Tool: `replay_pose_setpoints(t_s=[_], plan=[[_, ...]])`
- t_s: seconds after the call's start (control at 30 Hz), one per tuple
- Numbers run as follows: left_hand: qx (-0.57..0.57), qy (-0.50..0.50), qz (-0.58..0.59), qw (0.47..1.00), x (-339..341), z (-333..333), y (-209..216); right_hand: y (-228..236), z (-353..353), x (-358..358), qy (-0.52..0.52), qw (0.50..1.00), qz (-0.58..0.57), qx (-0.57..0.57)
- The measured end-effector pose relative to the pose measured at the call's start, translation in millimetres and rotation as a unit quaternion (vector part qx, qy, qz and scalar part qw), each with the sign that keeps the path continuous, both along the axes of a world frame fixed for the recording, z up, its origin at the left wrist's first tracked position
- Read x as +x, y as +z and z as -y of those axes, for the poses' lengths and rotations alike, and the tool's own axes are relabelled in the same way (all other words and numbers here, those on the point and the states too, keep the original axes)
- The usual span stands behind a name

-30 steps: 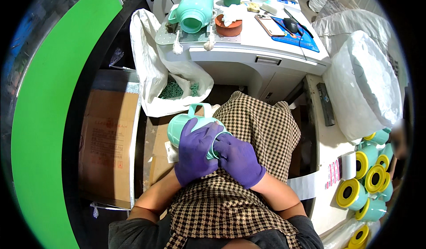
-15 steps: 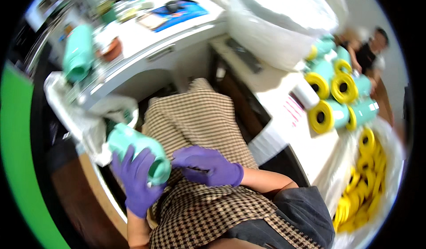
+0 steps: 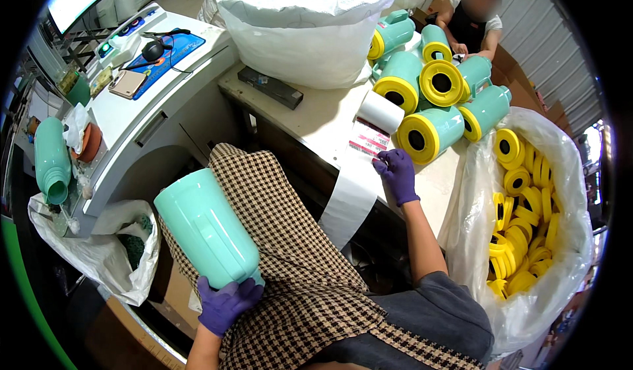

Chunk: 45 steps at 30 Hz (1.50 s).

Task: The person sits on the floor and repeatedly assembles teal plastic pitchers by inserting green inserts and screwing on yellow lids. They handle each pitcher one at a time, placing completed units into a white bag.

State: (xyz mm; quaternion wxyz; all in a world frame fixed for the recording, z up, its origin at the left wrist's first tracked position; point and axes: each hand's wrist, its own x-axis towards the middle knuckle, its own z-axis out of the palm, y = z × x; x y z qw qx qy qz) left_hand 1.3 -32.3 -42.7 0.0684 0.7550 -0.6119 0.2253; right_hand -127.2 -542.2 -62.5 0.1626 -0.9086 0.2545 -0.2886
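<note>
My left hand [image 3: 226, 304], in a purple glove, grips the lower end of a mint-green plastic jug body [image 3: 206, 229] that stands tilted over my checked lap. My right hand [image 3: 396, 173], also gloved, reaches out to the table and pinches the edge of a strip of labels [image 3: 366, 142] that unrolls from a white label roll [image 3: 381, 111]. Just beyond the roll lie several mint-green jugs with yellow rings [image 3: 428, 129] on their sides.
A clear bag of yellow rings [image 3: 524, 218] stands at my right. A big white sack [image 3: 303, 27] sits on the table's far side. Another person [image 3: 473, 14] works beyond the jugs. A white desk [image 3: 142, 93] with a phone, a mouse and another jug [image 3: 51, 162] is at left.
My view has swung to the right. My right hand let go of the jug body and reached out to the label strip. My left hand alone keeps the jug, now raised on my lap.
</note>
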Motion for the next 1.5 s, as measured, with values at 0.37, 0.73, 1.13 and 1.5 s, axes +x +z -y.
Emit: replay_pose_setpoints(t_s=[0.37,0.73,1.13,1.5], plan=[[0.071,0.045,0.012,0.996,-19,-2,7,17,-36,-1,0.018,0.99,0.098,-0.1],[0.124,0.026,0.029,0.991,-22,-5,12,121,-228,201,0.458,0.833,0.04,0.308],[0.111,0.043,0.006,0.993,-26,-10,17,130,-246,221,0.454,0.839,-0.092,0.288],[-0.238,0.178,-0.362,0.883,-37,-53,45,76,-268,222,0.351,0.779,0.011,0.519]])
